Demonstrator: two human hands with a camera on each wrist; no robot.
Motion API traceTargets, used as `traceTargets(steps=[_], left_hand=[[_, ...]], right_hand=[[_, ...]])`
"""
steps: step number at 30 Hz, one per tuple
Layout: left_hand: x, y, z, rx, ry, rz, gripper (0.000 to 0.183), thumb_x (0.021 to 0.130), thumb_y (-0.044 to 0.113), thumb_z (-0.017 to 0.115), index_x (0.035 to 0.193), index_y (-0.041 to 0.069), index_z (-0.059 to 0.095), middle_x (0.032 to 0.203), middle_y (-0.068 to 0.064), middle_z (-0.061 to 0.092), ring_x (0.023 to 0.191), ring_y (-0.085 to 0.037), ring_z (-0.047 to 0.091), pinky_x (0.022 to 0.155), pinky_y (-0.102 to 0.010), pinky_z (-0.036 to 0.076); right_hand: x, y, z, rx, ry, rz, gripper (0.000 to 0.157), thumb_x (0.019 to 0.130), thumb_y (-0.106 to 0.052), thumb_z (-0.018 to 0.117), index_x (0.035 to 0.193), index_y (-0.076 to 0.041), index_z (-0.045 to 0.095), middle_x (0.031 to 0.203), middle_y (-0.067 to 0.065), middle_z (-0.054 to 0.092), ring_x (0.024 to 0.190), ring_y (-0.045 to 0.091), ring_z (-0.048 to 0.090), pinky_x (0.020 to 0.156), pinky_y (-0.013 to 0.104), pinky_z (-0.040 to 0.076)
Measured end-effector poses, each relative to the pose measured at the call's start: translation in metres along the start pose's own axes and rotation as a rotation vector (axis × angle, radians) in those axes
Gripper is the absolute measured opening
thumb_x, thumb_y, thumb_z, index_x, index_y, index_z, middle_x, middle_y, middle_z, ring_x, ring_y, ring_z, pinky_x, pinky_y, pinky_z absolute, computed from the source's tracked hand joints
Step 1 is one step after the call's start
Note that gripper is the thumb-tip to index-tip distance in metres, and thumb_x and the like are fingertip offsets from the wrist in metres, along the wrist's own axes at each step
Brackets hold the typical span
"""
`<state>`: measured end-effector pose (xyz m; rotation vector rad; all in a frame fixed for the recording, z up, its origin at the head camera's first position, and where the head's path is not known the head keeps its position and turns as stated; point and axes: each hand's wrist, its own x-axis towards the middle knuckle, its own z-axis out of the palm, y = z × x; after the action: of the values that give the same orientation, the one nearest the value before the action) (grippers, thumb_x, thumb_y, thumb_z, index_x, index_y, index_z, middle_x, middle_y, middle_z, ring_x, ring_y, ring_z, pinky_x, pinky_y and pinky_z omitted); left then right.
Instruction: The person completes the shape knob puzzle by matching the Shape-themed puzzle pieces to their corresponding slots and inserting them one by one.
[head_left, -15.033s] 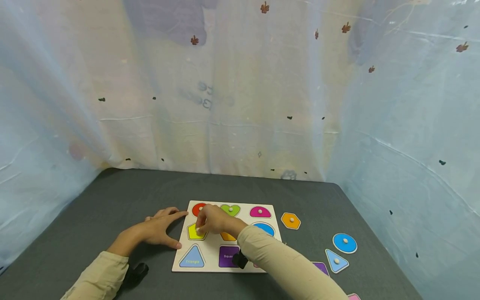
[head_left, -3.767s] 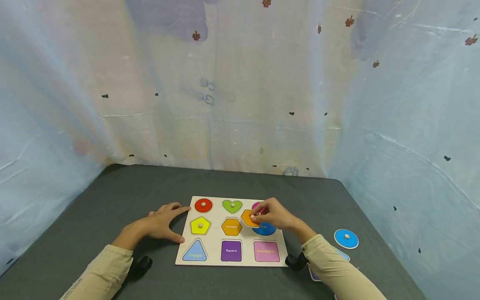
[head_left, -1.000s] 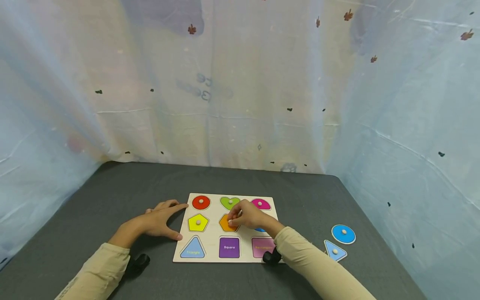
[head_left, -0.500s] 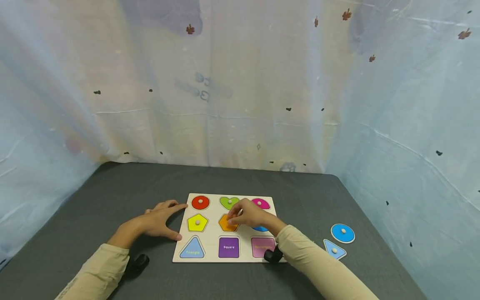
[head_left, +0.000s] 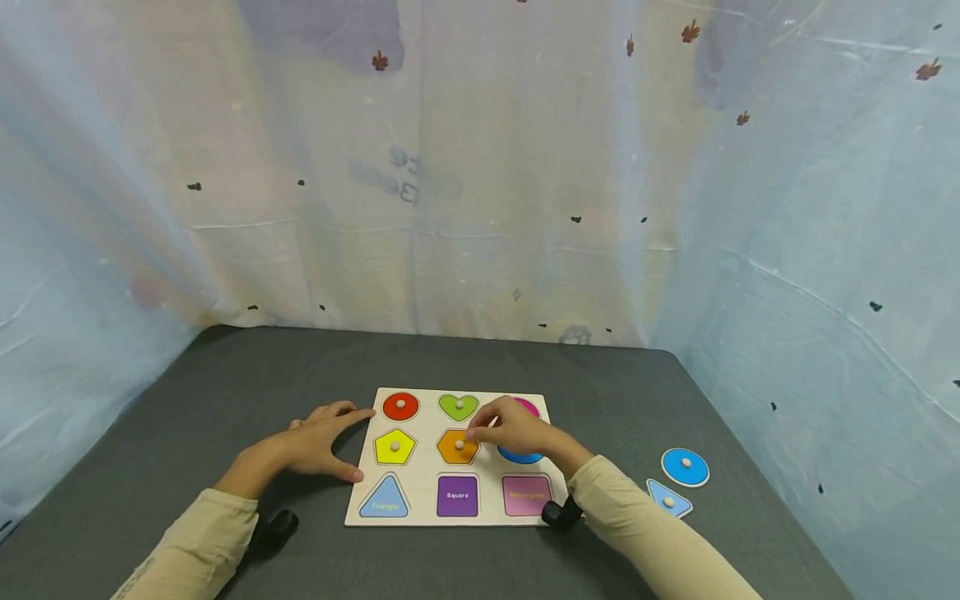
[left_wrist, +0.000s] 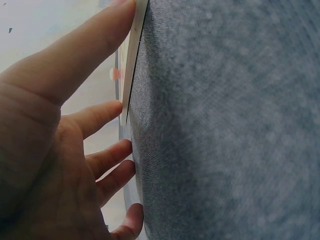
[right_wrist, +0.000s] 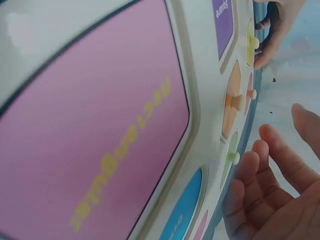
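The wooden shape puzzle board (head_left: pixel 422 483) lies flat on the table. My left hand (head_left: pixel 318 444) touches its left edge with thumb and index finger, fingers spread. The orange hexagon piece (head_left: pixel 450 454) sits in its recess in the middle of the board, its knob (right_wrist: pixel 235 102) bare. Just right of that knob hovers my right hand (head_left: pixel 513 429), thumb and fingers apart in the right wrist view. Seated too are the red circle (head_left: pixel 392 408), green heart (head_left: pixel 450 405) and yellow pentagon (head_left: pixel 387 452); the magenta half circle (head_left: pixel 531 407) is partly covered by my right hand.
Bare recesses show the printed triangle (head_left: pixel 385 500), purple square (head_left: pixel 457 507), pink rectangle (head_left: pixel 525 485) and blue oval (head_left: pixel 521 457). On the table (head_left: pixel 300 375) at right lie a blue oval piece (head_left: pixel 678 477) and a blue triangle piece (head_left: pixel 678 506), partly behind the right sleeve.
The orange hexagon piece went from the table right of the board into its recess. My right hand has just let go of its knob and shifted slightly right. My left hand stays put.
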<state>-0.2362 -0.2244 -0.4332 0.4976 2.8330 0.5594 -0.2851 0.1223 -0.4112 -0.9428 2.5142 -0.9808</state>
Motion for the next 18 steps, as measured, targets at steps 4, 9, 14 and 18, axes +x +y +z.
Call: traceTargets(steps=[4, 9, 14, 18], left_hand=[[-0.001, -0.001, -0.001, -0.005, 0.004, 0.002, 0.104, 0.072, 0.057, 0.085, 0.156, 0.017, 0.037, 0.153, -0.022, 0.037, 0.136, -0.046, 0.037, 0.091, -0.069, 0.034], [-0.002, -0.003, 0.0, -0.016, 0.005, 0.0, 0.105, 0.072, 0.057, 0.085, 0.157, 0.018, 0.037, 0.154, -0.023, 0.035, 0.137, -0.048, 0.035, 0.093, -0.071, 0.032], [-0.002, -0.003, 0.0, -0.02, 0.009, 0.006, 0.104, 0.072, 0.056, 0.085, 0.156, 0.017, 0.037, 0.153, -0.022, 0.036, 0.137, -0.047, 0.036, 0.092, -0.071, 0.033], [-0.002, -0.002, 0.002, -0.021, 0.013, 0.014, 0.104, 0.072, 0.056, 0.085, 0.156, 0.016, 0.038, 0.152, -0.021, 0.037, 0.136, -0.046, 0.037, 0.09, -0.068, 0.034]], right_hand=[[-0.007, 0.005, -0.005, -0.014, 0.027, -0.005, 0.02, 0.098, -0.021, 0.067, 0.103, -0.005, 0.078, 0.098, 0.009, 0.076, 0.077, 0.011, 0.058, 0.072, 0.022, 0.05], [-0.017, 0.014, -0.012, -0.019, 0.043, -0.041, 0.021, 0.099, -0.019, 0.066, 0.104, -0.002, 0.077, 0.097, 0.01, 0.074, 0.081, 0.013, 0.061, 0.077, 0.022, 0.052], [-0.027, 0.021, -0.019, -0.012, 0.059, -0.027, 0.022, 0.099, -0.02, 0.065, 0.105, -0.001, 0.076, 0.096, 0.011, 0.074, 0.079, 0.013, 0.06, 0.075, 0.021, 0.051], [-0.036, 0.026, -0.024, -0.01, 0.079, 0.009, 0.022, 0.099, -0.02, 0.065, 0.106, -0.002, 0.075, 0.095, 0.009, 0.073, 0.076, 0.013, 0.057, 0.07, 0.021, 0.05]])
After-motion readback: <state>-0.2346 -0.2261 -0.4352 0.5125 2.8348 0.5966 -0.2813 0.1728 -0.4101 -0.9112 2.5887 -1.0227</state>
